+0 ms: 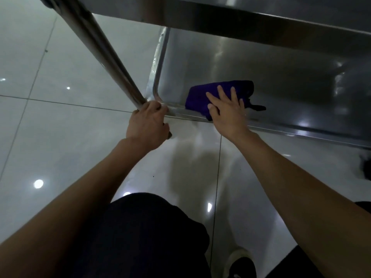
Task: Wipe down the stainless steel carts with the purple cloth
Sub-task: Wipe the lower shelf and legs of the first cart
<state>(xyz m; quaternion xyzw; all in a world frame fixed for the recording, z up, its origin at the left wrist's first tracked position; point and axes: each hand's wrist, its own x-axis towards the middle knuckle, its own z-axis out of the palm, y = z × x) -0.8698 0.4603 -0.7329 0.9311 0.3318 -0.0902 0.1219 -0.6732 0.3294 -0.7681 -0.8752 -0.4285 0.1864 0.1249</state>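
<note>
Stainless steel cart [261, 63]: one cart in view, seen from above, person crouched at its near left corner. Lower shelf [291, 81] is the surface being worked; upper shelf [241, 19] overhangs it at the top of the frame. Diagonal leg tube [104, 51] runs from upper left down to the shelf corner.

Progress: mid-wipe, my read. The cloth sits at the near left end of the lower shelf, with the whole right stretch still ahead of it. No visible streaks or wet film, so can't tell which parts are already done. Upper shelf state and any other carts: can't tell.

Purple cloth [202, 99]: folded into a pad, flat on the lower shelf just inside the front rim [281, 127], one edge lapping the rim. Long axis runs roughly left-right along that rim, tilted slightly up to the right; a dark tail pokes out at the right end.

Right hand [226, 111]: fingers straight and spread, pressing flat on the cloth, no pinch.

Left hand [148, 123]: fingers curled round the shelf corner at the leg base, bracing the cart.
</note>
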